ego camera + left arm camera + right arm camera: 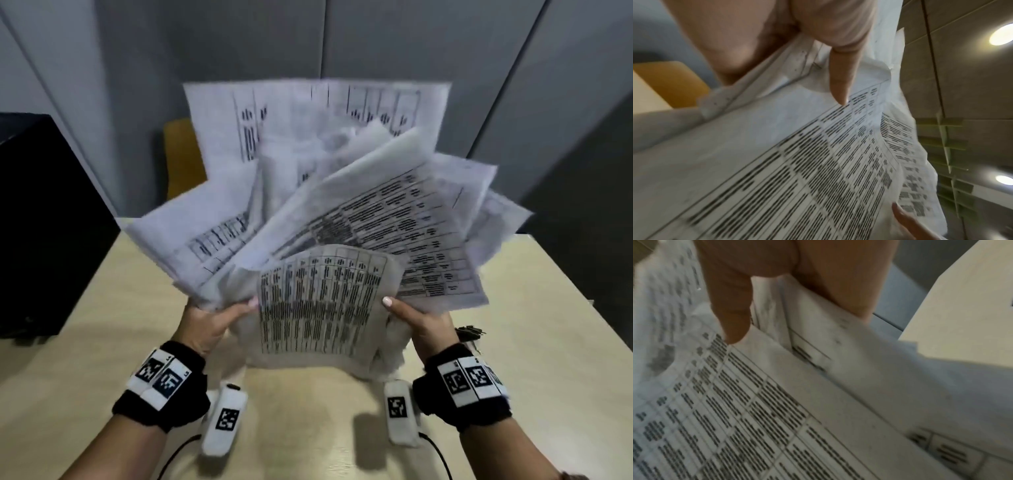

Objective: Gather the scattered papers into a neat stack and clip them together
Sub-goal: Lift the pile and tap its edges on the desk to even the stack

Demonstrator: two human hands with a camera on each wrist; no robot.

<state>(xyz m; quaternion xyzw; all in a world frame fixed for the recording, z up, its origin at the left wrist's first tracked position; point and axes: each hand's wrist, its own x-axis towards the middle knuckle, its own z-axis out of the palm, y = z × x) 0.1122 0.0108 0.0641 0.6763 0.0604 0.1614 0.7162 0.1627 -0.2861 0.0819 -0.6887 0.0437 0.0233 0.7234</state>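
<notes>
1. The papers point(342, 219), printed sheets with tables, are held up off the light wooden table point(102, 342) in a loose, uneven fan, their lower ends bunched together between the two hands (much of the fan is blurred).
2. The left hand point(209, 325) grips the bunch at its left edge, thumb point(838, 78) pressed on the front sheet and the other fingers behind the paper.
3. The right hand point(421, 323) grips the right edge the same way, thumb point(731, 308) on the printed face, fingers behind.
4. The nearest sheet point(318, 308) curls forward at the top; the farthest sheets rise tallest in the middle.
5. A small dark object point(470, 331) lies on the table just right of the right hand; too hidden to name.
6. A black box point(44, 222) stands at the far left, and a yellow chair back point(183, 157) shows behind the papers.
</notes>
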